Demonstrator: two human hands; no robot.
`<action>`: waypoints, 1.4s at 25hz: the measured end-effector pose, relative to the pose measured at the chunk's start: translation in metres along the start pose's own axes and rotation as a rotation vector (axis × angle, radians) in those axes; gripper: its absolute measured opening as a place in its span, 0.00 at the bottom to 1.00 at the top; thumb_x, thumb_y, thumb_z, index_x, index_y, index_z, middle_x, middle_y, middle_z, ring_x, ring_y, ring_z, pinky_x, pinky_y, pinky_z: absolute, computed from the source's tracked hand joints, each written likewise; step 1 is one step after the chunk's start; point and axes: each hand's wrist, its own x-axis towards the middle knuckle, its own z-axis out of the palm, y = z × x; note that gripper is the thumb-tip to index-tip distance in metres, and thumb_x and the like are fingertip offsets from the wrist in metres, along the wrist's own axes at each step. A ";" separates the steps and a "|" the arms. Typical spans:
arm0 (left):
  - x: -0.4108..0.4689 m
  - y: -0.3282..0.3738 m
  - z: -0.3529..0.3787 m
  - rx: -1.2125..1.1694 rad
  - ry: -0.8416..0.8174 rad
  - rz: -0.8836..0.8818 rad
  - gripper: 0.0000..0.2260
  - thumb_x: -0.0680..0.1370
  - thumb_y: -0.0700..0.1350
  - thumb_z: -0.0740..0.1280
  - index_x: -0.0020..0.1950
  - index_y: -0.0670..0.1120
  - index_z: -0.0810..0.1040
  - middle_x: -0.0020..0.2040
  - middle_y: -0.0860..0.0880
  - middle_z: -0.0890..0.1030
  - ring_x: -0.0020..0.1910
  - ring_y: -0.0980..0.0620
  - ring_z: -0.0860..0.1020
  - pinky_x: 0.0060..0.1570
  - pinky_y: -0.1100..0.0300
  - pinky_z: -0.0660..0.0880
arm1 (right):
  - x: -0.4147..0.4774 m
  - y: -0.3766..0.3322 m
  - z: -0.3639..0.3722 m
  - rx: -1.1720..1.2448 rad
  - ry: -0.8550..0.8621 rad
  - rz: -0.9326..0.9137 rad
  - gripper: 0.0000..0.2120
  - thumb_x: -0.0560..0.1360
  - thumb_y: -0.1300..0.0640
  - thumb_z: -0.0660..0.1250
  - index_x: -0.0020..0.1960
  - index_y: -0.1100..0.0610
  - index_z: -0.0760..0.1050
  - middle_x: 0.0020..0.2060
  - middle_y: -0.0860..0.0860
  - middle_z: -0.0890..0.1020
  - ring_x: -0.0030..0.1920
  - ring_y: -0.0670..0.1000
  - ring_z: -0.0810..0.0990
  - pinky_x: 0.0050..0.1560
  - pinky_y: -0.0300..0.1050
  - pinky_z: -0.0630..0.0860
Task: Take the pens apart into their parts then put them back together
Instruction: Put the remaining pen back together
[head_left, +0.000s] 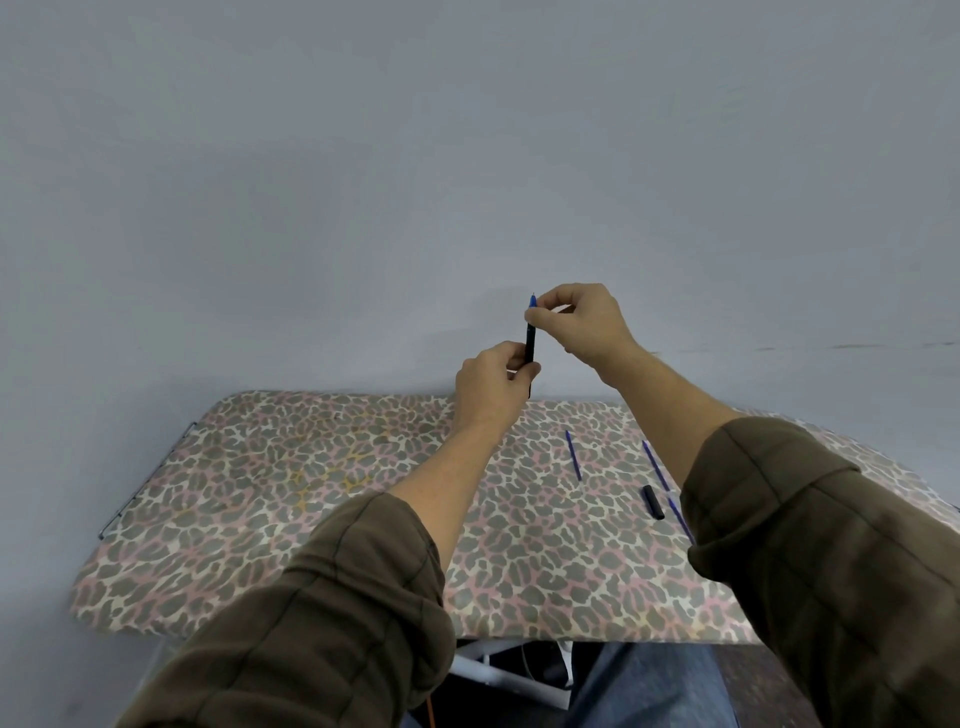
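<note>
The blue refill tip is being pinched between the right hand's fingertips. The black pen barrel is being gripped upright in the left hand's curled fingers, above the leopard-print table's far edge. Bending of the refill is being risked if it is pushed off-axis.

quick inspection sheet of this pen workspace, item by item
surface: leopard-print cloth covers the table
job's things: black pen barrel held upright, blue tip on top; left blue refill, right blue refill and black pen piece lie on the cloth
clutter: nothing seen
grippers: left hand grips the barrel low; right hand pinches its top
cables: thin orange cord below the table's near edge
surroundings: grey wall behind; white frame under the table
</note>
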 end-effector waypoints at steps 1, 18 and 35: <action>-0.001 0.000 0.000 0.004 -0.001 -0.001 0.08 0.79 0.47 0.72 0.57 0.50 0.84 0.49 0.53 0.87 0.43 0.55 0.84 0.47 0.58 0.78 | 0.000 0.000 0.000 -0.011 0.006 0.004 0.06 0.74 0.52 0.76 0.44 0.54 0.84 0.31 0.42 0.78 0.32 0.46 0.74 0.36 0.42 0.71; 0.001 -0.001 0.001 -0.008 0.016 -0.001 0.08 0.79 0.47 0.72 0.57 0.49 0.84 0.49 0.53 0.87 0.41 0.56 0.83 0.47 0.59 0.78 | -0.002 -0.002 0.000 0.050 -0.028 -0.001 0.07 0.77 0.53 0.73 0.52 0.53 0.85 0.49 0.43 0.84 0.47 0.50 0.81 0.39 0.44 0.75; 0.000 -0.003 0.002 -0.006 0.009 0.006 0.07 0.79 0.46 0.72 0.56 0.49 0.84 0.49 0.53 0.87 0.40 0.57 0.83 0.47 0.59 0.78 | -0.002 0.000 0.000 -0.023 -0.006 -0.009 0.05 0.76 0.52 0.75 0.48 0.53 0.85 0.36 0.43 0.79 0.35 0.46 0.74 0.38 0.40 0.71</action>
